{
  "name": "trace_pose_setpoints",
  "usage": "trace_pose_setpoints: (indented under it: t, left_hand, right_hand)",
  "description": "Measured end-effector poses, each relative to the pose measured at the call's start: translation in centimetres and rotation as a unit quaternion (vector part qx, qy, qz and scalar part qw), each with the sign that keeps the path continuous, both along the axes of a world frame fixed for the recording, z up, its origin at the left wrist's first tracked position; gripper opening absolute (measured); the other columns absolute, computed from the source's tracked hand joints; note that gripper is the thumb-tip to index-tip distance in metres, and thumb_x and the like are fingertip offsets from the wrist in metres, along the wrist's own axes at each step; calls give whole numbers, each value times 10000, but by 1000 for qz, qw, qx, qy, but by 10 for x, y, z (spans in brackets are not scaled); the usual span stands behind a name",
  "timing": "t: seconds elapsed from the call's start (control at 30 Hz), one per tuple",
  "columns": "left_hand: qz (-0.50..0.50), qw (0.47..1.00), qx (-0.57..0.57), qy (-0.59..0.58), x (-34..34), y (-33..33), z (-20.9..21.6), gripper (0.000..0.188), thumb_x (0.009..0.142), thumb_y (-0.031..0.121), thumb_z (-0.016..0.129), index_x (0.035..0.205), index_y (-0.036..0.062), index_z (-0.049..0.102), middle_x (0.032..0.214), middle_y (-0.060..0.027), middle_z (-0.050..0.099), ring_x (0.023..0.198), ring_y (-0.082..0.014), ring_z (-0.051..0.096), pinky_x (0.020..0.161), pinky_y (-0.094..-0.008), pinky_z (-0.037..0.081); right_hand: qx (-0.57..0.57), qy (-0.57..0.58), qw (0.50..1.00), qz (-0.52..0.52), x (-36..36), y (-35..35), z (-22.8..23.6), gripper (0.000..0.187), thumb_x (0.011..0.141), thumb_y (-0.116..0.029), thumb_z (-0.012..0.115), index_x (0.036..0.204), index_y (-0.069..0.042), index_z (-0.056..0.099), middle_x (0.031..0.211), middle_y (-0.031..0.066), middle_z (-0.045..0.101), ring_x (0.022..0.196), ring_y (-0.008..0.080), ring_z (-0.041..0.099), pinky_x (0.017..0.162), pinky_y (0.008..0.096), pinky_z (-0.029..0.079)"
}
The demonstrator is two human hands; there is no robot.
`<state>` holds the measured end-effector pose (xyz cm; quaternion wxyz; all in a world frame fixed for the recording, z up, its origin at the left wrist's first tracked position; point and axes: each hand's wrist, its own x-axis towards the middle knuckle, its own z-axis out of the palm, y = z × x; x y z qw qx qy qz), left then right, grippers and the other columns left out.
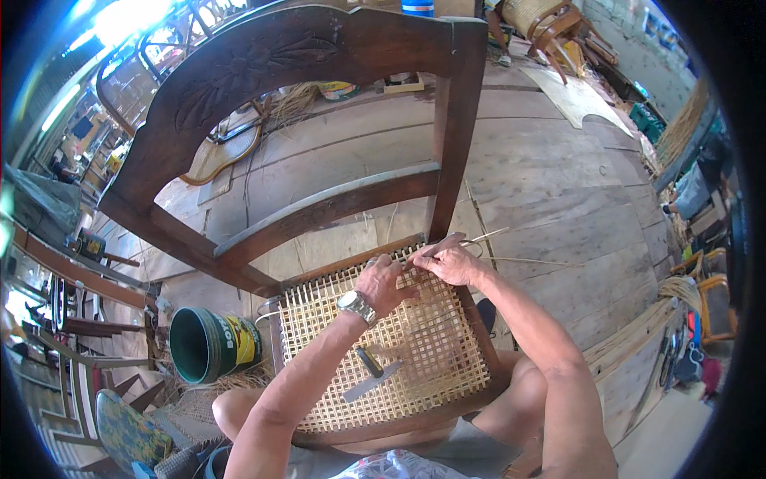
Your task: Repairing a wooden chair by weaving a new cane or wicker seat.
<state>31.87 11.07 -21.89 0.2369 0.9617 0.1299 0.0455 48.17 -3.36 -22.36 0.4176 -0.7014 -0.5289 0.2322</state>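
Note:
A dark wooden chair with a carved backrest (pixel 319 44) stands before me, its seat woven from pale cane (pixel 319 391). At the seat's far right corner my right hand (pixel 451 262) is closed in a pinch on a thin cane strand (pixel 496 234), whose loose end sticks out to the right. Right beside it, my left hand (pixel 381 283), with a metal watch (pixel 352 302) on the wrist, bends its fingers down onto the weave. What those fingertips grip is hidden. A knife (pixel 372 382) with a dark handle and a wide flat blade lies on the seat nearer to me.
A dark green bucket (pixel 195 345) lies on its side left of the seat. Long cane bundles (pixel 638 323) rest on the wooden floor at right. Other chair frames (pixel 84 383) crowd the left, and a wooden chair (pixel 550 28) leans at the far right.

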Motion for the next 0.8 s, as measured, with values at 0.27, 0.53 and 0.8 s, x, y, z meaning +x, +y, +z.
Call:
trace_pose_setpoints:
  t: [0.27, 0.53, 0.8]
  left_hand:
    - [-18, 999, -50, 9, 18, -7, 2, 1011, 629, 360, 913, 1416, 11, 383, 1280, -220, 564, 1189, -381, 564, 989, -431, 483]
    - [35, 991, -123, -29, 19, -17, 2, 1041, 550, 250, 959, 1397, 23, 396, 1106, -150, 649, 1047, -322, 625, 919, -422, 502]
    - [0, 990, -140, 5, 21, -8, -5, 1068, 535, 285, 968, 1399, 26, 396, 1078, -124, 667, 1042, -301, 626, 911, -416, 507]
  right_hand:
    - [-13, 64, 996, -64, 17, -18, -16, 362, 1007, -397, 559, 1125, -95, 719, 1052, 79, 741, 993, 220, 693, 851, 333, 530]
    - [-72, -40, 995, -51, 12, -6, 1, 347, 973, -368, 606, 1100, -69, 729, 1045, 126, 734, 1006, 296, 685, 865, 378, 529]
    - [-93, -6, 995, -22, 24, -15, -16, 452, 989, -513, 527, 1113, -131, 735, 1037, 134, 733, 1015, 281, 685, 899, 387, 514]
